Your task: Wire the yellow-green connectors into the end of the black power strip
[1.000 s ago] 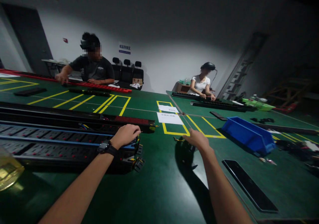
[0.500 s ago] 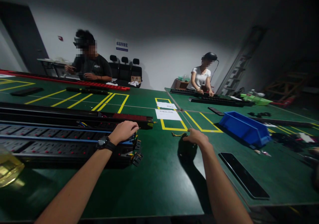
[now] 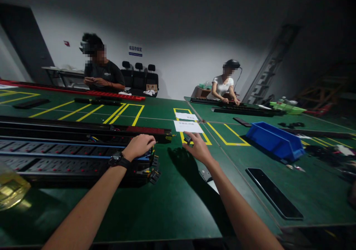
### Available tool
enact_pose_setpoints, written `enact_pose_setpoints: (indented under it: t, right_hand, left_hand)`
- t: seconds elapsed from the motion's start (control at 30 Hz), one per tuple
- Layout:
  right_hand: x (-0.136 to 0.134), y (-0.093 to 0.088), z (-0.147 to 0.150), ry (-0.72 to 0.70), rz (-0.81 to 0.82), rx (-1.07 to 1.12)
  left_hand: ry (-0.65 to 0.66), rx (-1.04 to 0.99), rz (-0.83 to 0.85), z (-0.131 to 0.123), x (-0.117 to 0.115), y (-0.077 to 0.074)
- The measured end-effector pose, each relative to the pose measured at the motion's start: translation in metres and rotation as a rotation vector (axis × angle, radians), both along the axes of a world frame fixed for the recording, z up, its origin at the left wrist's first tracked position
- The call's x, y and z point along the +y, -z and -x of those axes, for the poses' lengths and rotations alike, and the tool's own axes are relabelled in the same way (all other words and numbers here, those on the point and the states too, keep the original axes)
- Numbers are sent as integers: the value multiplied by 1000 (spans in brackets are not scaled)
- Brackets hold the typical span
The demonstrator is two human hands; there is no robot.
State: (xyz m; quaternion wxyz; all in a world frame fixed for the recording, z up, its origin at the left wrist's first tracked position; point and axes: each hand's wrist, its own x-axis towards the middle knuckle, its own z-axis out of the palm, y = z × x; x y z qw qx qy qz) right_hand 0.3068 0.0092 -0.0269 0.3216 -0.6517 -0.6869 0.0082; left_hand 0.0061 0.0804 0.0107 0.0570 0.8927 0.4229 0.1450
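My left hand (image 3: 140, 146), with a black watch at the wrist, lies over the right end of a long black power strip (image 3: 66, 164). Its fingers bend down around that end, their tips hidden. The strip has rows of sockets, small red dots and blue edging; a black connector (image 3: 155, 176) and coloured wires stick out of its end. Above the green table, my right hand (image 3: 198, 148) pinches a small black connector-like part (image 3: 188, 140) between thumb and fingers. A small metal plate (image 3: 205, 175) and a white piece (image 3: 213, 186) lie beneath the right forearm.
Behind the strip lies another long black strip (image 3: 139, 132). A blue bin (image 3: 274, 142) and a phone (image 3: 274, 192) are on the right. Paper sheets (image 3: 188, 126) lie ahead; a jar of yellow liquid (image 3: 12, 187) stands at left. Two people (image 3: 104, 73) work across the table.
My right hand has moved left and up off the table, now with the small black part in its fingers. The metal plate now shows by the forearm. My left hand has stayed put.
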Motion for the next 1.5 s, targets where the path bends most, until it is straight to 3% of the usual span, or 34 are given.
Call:
enact_pose_setpoints:
  t: [0.2, 0.33, 0.8, 1.1, 1.27, 1.5]
  right_hand:
    - [-6, 11, 53, -195, 22, -9]
    - [-10, 13, 67, -189, 40, 16]
    - [-9, 13, 56, -95, 204, -93]
    - [-8, 10, 48, -116, 8, -111]
    - [-13, 0, 50, -159, 72, -212]
    - [-14, -7, 46, -109, 176, -325]
  left_hand:
    - [-8, -6, 2, -1, -1, -1]
    - [0, -16, 0, 0, 0, 1]
    - [4, -46, -5, 2, 7, 10]
    - [1, -56, -23, 2, 10, 14]
    - [22, -82, 0, 2, 13, 14]
    - [32, -118, 11, 1, 16, 15]
